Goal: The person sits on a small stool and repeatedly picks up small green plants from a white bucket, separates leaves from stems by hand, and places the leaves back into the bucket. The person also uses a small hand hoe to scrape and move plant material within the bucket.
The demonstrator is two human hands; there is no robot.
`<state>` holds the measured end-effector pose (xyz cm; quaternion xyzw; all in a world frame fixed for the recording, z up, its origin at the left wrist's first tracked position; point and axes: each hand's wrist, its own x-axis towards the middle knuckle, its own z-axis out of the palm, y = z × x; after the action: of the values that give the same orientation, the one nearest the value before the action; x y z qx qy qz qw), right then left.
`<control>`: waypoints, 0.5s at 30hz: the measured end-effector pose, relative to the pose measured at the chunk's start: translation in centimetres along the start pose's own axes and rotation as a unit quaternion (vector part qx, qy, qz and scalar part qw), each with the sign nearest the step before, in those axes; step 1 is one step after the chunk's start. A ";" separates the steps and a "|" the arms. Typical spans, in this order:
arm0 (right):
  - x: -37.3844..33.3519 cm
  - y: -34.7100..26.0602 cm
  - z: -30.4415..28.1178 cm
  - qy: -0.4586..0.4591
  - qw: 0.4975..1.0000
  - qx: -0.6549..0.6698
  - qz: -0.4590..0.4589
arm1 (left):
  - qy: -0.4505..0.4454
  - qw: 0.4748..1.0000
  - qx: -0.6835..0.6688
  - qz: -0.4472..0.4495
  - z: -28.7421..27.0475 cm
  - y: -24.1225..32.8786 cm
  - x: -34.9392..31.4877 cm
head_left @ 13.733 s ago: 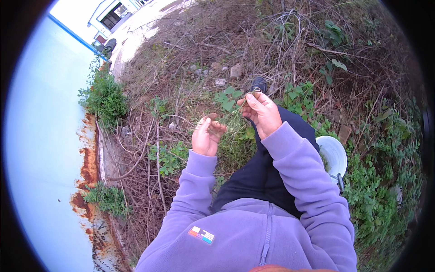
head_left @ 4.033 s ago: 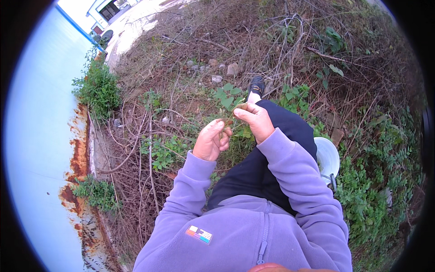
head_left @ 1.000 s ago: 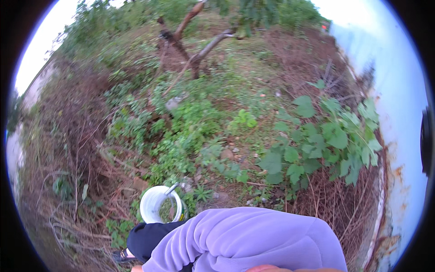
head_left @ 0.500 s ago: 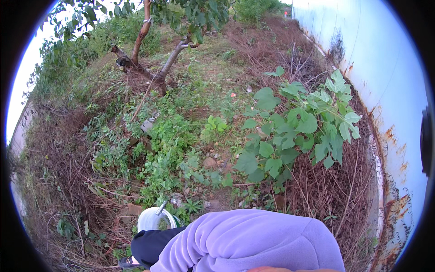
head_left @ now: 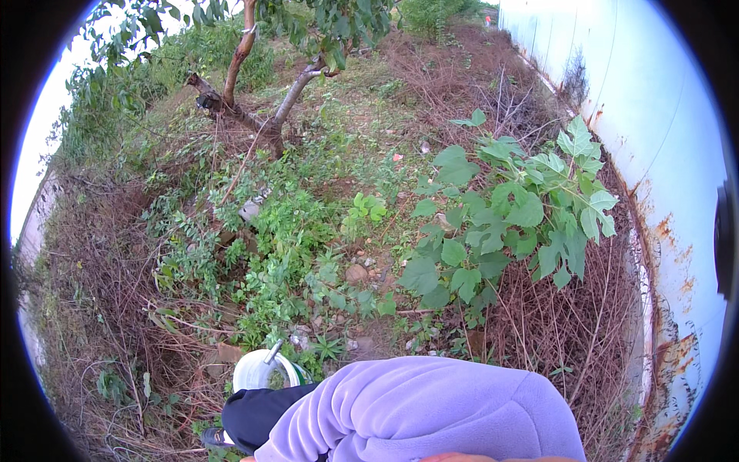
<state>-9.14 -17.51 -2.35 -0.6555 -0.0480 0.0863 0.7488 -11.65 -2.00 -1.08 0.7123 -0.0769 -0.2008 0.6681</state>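
A purple fleece sleeve [head_left: 431, 404] crosses the lower middle of the view, bent, with its cuff toward the lower left. Just past that cuff a tiny bit of skin shows, seemingly my right hand [head_left: 248, 460]; its fingers are cut off by the lower edge. Another strip of skin [head_left: 462, 457] runs along the bottom under the sleeve, perhaps my left hand, fingers not visible. What either hand holds, if anything, is hidden. A white bucket [head_left: 250, 371] stands beyond the sleeve, with a grey handle-like piece [head_left: 272, 352] at its rim.
A dark trouser leg [head_left: 262, 416] and shoe [head_left: 215, 437] are beside the bucket. Broad-leaved green plants [head_left: 493, 223] and dry brush [head_left: 554, 331] border a rusty pale wall [head_left: 662, 154] on the right. A forked tree [head_left: 269, 135] grows at the far left; stones [head_left: 356, 274] dot the ground.
The view has shifted very slightly. The sleeve, leg and bucket keep nearly the same places, and a little more skin shows by the cuff.
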 end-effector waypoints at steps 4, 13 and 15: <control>0.0 0.2 -0.2 0.006 1.000 0.004 0.005 | -0.002 1.000 -0.002 -0.006 -0.1 -0.1 0.0; 1.5 1.9 -0.4 -0.038 0.994 0.101 0.006 | -0.001 1.000 -0.009 -0.018 -0.4 -0.4 0.0; 1.7 2.1 -0.4 -0.034 0.999 0.031 -0.004 | -0.001 1.000 -0.012 -0.019 -0.5 -0.5 0.0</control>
<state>-7.52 -17.32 -4.60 -0.6288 -0.0734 0.1069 0.7667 -11.58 -1.49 -1.52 0.7051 -0.0617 -0.2155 0.6727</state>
